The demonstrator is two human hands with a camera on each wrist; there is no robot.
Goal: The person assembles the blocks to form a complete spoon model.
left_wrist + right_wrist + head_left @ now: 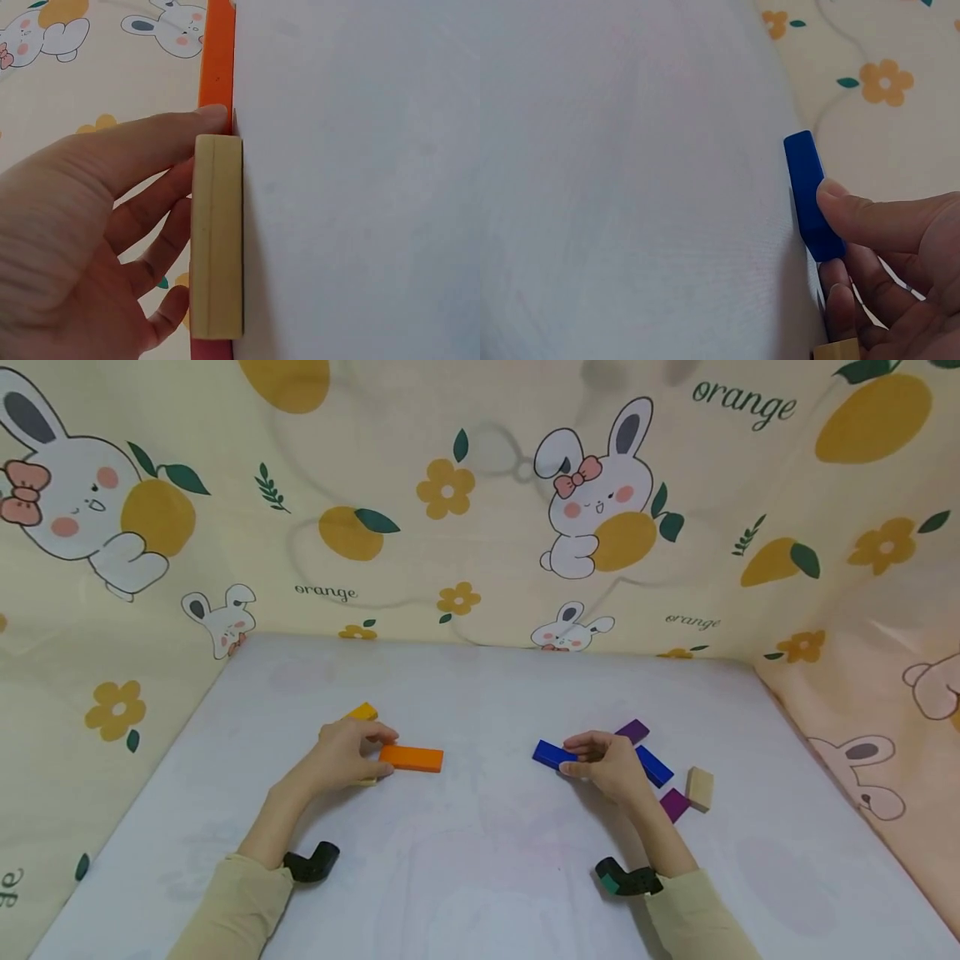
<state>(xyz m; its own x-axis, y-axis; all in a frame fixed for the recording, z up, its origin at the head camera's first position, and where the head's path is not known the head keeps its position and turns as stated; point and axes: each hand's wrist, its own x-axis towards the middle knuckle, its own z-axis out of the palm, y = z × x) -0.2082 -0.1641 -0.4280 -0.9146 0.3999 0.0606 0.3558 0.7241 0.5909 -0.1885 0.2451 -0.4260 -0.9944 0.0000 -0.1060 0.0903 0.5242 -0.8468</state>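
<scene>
My left hand point(348, 752) pinches the left end of an orange block point(414, 758) lying flat on the table. A plain wooden block point(217, 240) lies close by the palm, with part of a red block point(211, 349) behind it in the left wrist view. Beyond the knuckles a yellow block point(363, 712) is partly covered. On the other side, my right hand point(611, 767) grips a blue block point(551, 754) between thumb and fingers. In the right wrist view the thumb presses the near end of that blue block point(806, 191), which is low at the table surface.
Right of my right hand lie a second blue block point(655, 766), two purple blocks, one farther back point(633, 731) and one nearer point(674, 805), and a wooden block point(701, 789). The white table point(480, 868) meets a patterned cloth point(480, 552) at the back and sides.
</scene>
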